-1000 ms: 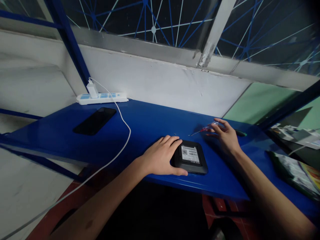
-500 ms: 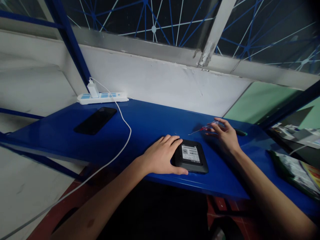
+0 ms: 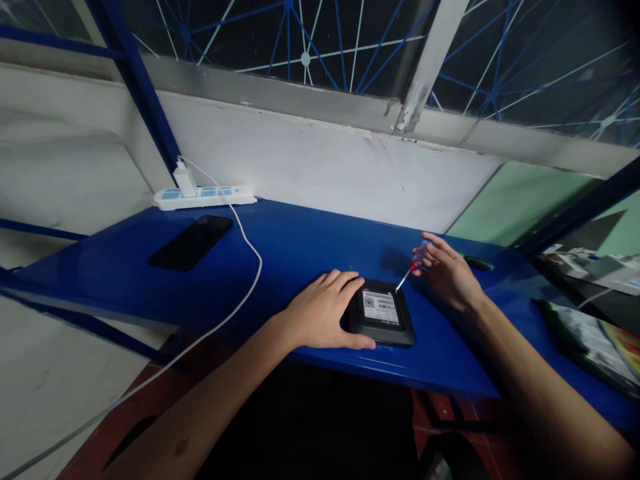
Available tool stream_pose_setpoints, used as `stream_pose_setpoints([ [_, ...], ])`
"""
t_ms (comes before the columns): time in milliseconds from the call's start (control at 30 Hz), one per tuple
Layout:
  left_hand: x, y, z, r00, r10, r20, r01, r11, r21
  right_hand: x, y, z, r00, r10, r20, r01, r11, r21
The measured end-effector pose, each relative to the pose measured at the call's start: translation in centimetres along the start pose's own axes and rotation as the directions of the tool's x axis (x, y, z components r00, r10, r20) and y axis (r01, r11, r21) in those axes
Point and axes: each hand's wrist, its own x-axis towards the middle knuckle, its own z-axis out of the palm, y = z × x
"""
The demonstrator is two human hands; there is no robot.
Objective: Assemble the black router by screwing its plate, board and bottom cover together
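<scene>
A small black square device (image 3: 383, 313) with a white label lies face down near the front edge of the blue table (image 3: 300, 247). My left hand (image 3: 323, 310) rests flat on its left side and pins it down. My right hand (image 3: 447, 270) holds a small screwdriver (image 3: 413, 265) with a clear and red handle. The screwdriver tilts down to the left, and its tip sits at the device's far right corner.
A black phone (image 3: 191, 241) lies at the table's left, with a white power strip (image 3: 204, 196) and charger (image 3: 184, 179) behind it against the wall. A white cable (image 3: 250, 267) trails off the front edge. A dark pen (image 3: 477, 264) and packets (image 3: 595, 347) lie at the right.
My right hand has lifted the screwdriver off the table and swung its tip down to the device's far corner. My left hand has stayed on the device.
</scene>
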Motion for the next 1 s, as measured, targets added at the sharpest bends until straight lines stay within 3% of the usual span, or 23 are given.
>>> stream_pose_setpoints([
  [233,0.0,-0.1,0.2,1.0,0.008,-0.016,-0.008,1.0,-0.004,-0.8,-0.2,0.4,0.985,0.069,0.158,-0.061,0.997,-0.055],
  [1000,0.0,-0.1,0.2,1.0,0.0,0.004,0.0,1.0,0.027,-1.2,0.3,0.3,0.953,0.135,0.271,-0.119,0.99,-0.075],
])
